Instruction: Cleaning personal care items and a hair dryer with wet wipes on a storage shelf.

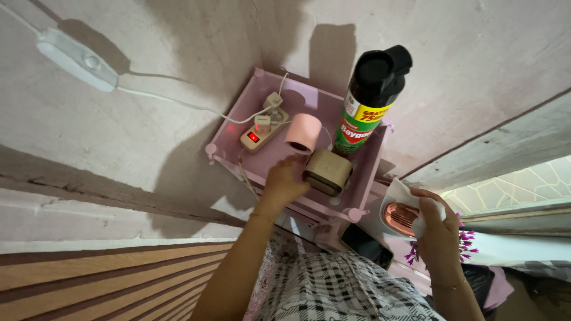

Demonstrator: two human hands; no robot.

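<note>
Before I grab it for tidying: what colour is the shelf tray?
Pale pink shelf tray, clearest in the head view.

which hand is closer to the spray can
Left. The left hand rests on the beige box just below the spray can; the right hand holds a white cloth lower right.
</note>
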